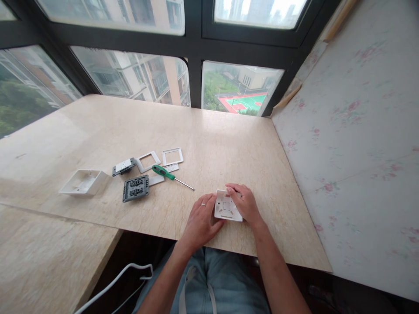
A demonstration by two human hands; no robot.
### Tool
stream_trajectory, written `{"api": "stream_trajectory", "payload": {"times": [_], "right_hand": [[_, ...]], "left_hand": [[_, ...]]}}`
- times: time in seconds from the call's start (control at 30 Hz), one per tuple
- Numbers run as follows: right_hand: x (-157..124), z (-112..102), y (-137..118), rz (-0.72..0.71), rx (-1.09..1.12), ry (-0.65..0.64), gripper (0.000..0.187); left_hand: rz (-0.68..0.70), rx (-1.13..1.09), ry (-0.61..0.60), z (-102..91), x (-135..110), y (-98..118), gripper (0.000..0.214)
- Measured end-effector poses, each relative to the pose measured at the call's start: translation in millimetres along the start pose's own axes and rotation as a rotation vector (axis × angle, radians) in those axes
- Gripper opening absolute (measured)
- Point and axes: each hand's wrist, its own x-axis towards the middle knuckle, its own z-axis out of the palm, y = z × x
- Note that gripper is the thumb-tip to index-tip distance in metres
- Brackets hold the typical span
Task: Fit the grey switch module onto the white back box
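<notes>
A white square switch mounting box (225, 212) lies on the stone counter close to its front edge, open side up, with slots and holes in its floor. My left hand (201, 221), a ring on one finger, grips the box's left side, thumb by the lower corner. Around the upper right rim curls my right hand (245, 204), its fingertips reaching just inside the box. Whether anything small sits under those fingertips is hidden. Left of my hands lies a green-handled screwdriver (163, 172), its tip pointing toward my left hand.
Further left lie two grey-backed switch modules (135, 188) (124, 166), two white frames (172, 156) (140, 165), white cover plates (157, 179) and another white box (83, 182). Windows border the counter (229, 144) behind; a papered wall (353, 152) stands right. A white cable (114, 281) hangs below left.
</notes>
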Motion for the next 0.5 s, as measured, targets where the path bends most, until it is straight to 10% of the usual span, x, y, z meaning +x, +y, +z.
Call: {"api": "stream_trajectory", "payload": {"times": [0.5], "right_hand": [[-2.7,-0.2,-0.2,0.11,0.139,0.054,0.039]], "left_hand": [[-0.016,-0.064,0.047,1.4,1.4,-0.3,0.073]]}}
